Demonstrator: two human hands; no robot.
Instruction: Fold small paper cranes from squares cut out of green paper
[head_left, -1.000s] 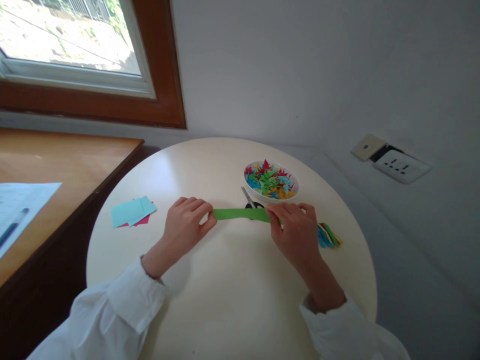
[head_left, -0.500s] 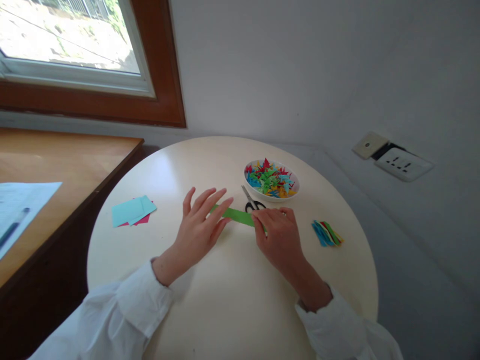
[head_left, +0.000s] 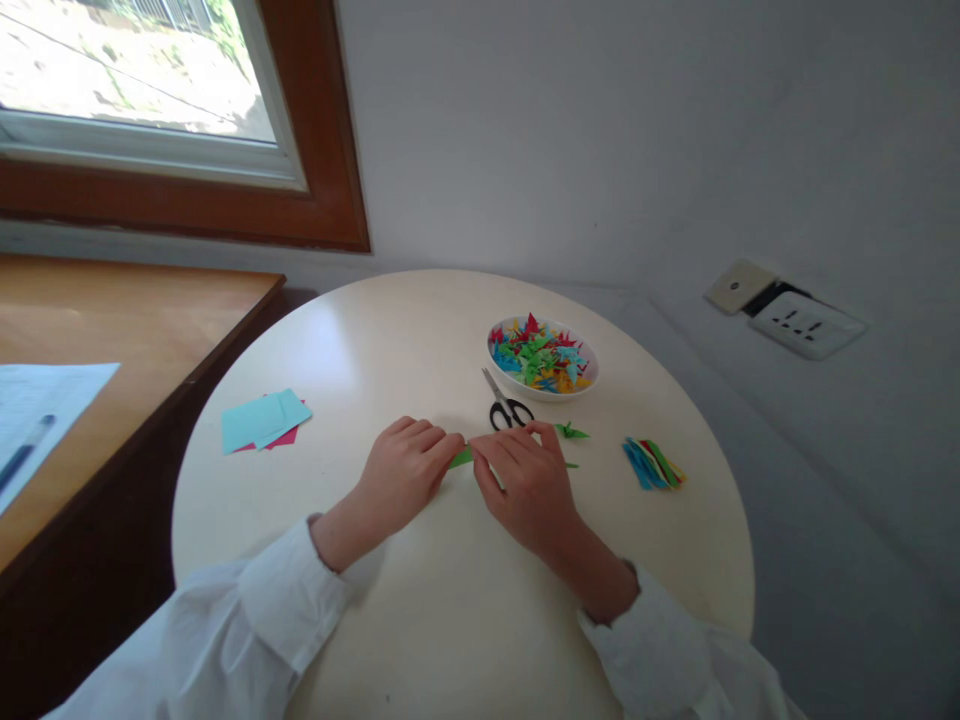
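Note:
A green paper strip (head_left: 461, 458) is stretched between my hands above the round white table; only a short piece of it shows. My left hand (head_left: 405, 475) is closed on its left part, fingers curled together. My right hand (head_left: 529, 485) pinches it from the other side, hiding the rest. Just past my right hand lie a small folded green paper crane (head_left: 571, 431) and a thin green tip (head_left: 572, 465); whether that tip belongs to the strip I cannot tell. Scissors with black handles (head_left: 511, 412) rest behind my hands, partly covered by the right one.
A white bowl (head_left: 504, 383) full of colourful folded paper cranes stands at the back. Stacked coloured paper strips (head_left: 654, 464) lie at the right, light-blue and pink paper sheets (head_left: 262, 420) at the left. A wooden desk (head_left: 150, 310) holds a paper and pen beyond the table's edge (head_left: 217, 400).
My left hand's spread fingers have closed on the strip. My right hand has slid left along it, towards the left hand, uncovering the scissors' handles and the green crane.

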